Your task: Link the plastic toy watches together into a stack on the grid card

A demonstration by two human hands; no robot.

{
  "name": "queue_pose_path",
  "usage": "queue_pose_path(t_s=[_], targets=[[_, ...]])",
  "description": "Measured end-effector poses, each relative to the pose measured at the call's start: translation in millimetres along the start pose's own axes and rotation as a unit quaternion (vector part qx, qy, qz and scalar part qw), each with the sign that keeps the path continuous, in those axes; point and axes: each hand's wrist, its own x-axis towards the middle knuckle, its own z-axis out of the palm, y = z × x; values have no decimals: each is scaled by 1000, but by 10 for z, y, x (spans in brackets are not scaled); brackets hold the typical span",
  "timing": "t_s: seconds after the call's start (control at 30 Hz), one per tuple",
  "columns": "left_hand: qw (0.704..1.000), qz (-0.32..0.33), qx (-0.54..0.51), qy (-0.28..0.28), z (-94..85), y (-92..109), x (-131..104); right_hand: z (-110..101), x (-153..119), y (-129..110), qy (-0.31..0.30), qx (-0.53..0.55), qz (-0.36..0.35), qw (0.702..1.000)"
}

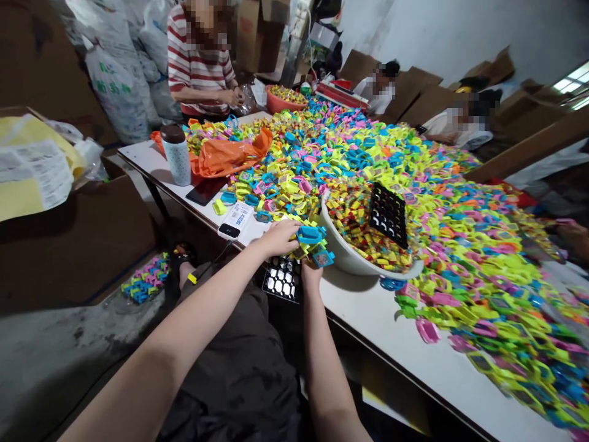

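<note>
The left hand [279, 237] lies palm-down at the near edge of the white table [396, 331], its fingers curled together over a small cluster of toy pieces, with a blue toy piece [309, 234] just at its fingertips, toward three o'clock from the hand. The right hand [311, 270] comes up from below at the table edge, mostly hidden under that same cluster; I cannot tell whether its fingers are apart or closed, though it touches the pieces from beneath. Directly under both hands, at six o'clock, a black grid tray [282, 279] sits over the lap, its cells showing pale. At three o'clock from the hands stands a white basin [354, 261], heaped with small yellow and red bits, and a second black grid tray [389, 214] lies tilted on top of that heap. Beyond the basin, from twelve round to four o'clock, a huge pile of yellow, blue, pink and green plastic toys [460, 245] spreads across the table. At ten o'clock from the hands lie a small white device [229, 231] with a printed label, a dark phone [205, 191], an orange plastic bag [230, 156] and a speckled tumbler [176, 155] with a brown lid. At the far end, around eleven o'clock, a person in a red-striped shirt [197, 61] works with both hands at the table corner. On the floor at nine o'clock sits a small stack of coloured pieces [146, 279].
</note>
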Motion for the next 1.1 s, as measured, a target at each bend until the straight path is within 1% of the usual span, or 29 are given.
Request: queue_pose_path(t_s=[0.1, 0.27, 0.47, 0.53, 0.67, 0.77, 0.83, 0.97, 1.1], targets=[[1000, -5, 1, -1, 1, -1, -4, 5, -4, 15, 0, 3, 6, 1000], [1000, -3, 6, -1, 21, -4, -8, 19, 4, 15, 32, 19, 16, 999], [1000, -2, 10, 9, 41, 3, -9, -6, -32, -14, 16, 29, 23, 999], [1000, -1, 13, 6, 44, 10, -15, -16, -48, -3, 14, 52, 26, 998], [1000, -3, 17, 0, 54, 34, -19, -18, -60, 52, 5, 153, 11, 988], [1000, -6, 20, -1, 72, 43, -11, -14, -56, 83, 7, 188, 23, 982], [1000, -10, 21, 1, 85, 40, -8, -16, -52, 95, 10, 194, 34, 980], [1000, -16, 25, 3, 81, 44, -19, -22, -52, 113, -4, 188, 18, 982], [998, -21, 53, 27, 31, 139, -16, -22, -56, 118, -5, 180, 24, 983]])
